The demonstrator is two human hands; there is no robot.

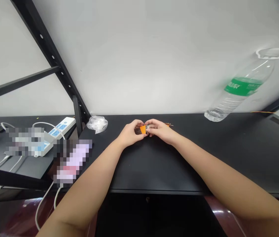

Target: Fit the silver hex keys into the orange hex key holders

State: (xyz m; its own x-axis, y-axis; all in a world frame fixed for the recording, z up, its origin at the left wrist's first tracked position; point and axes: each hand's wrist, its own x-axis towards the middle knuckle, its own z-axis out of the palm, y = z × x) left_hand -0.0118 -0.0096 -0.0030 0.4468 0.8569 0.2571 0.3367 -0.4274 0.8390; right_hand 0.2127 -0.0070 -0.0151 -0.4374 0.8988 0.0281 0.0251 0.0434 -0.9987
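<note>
Both my hands meet at the far middle of the black tabletop. My left hand is closed, pinching a small orange part with dark brown strips beside it. My right hand is closed on the same small piece from the right, where something small and metallic shows at its fingertips. More thin brownish bits lie just behind the right hand. The hands cover most of the piece, so I cannot make out what it is.
A clear plastic water bottle with a green label stands at the back right. A crumpled clear plastic bag lies left of the hands. A white power strip with cables sits on the left, behind a black metal rack post.
</note>
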